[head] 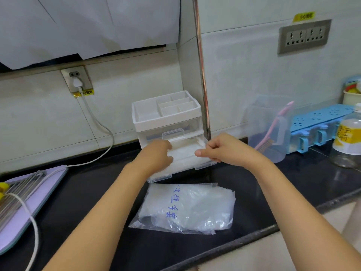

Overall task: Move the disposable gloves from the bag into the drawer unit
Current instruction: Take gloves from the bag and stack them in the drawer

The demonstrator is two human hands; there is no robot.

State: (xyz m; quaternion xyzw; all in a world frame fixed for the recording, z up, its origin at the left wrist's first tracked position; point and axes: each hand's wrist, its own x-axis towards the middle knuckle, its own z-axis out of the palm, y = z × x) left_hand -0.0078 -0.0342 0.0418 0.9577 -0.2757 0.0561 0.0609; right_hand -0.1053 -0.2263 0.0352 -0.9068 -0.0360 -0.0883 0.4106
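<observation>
Head view: your left hand (156, 155) and right hand (220, 149) meet over the pulled-out lower drawer (203, 166) of the drawer unit (168, 122), a boxy piece of white and clear hard plastic with a divided tray on top, standing against the tiled wall (254, 75) at 12 o'clock from you. The disposable gloves (183, 153) lie in that open drawer as a flat, milky stack of thin, filmy plastic. Your left hand curls its fingers and thumb round the stack's left end at 9 o'clock of the drawer. Your right hand pinches the film's right edge at 3 o'clock, fingers bent tight and thumb pointing left. The bag (185, 208) lies flat on the glossy black countertop (97, 192) at 6 o'clock from the drawer, just in front of it and between your forearms. It is clear, crinkled and soft, with blue handwriting down its middle. The layered sheets at its right edge look like more gloves inside, though the wrinkles make that hard to read. At 3 o'clock from the unit stands a clear plastic measuring jug (271, 118) with a pink-handled brush (273, 126) leaning in it.
</observation>
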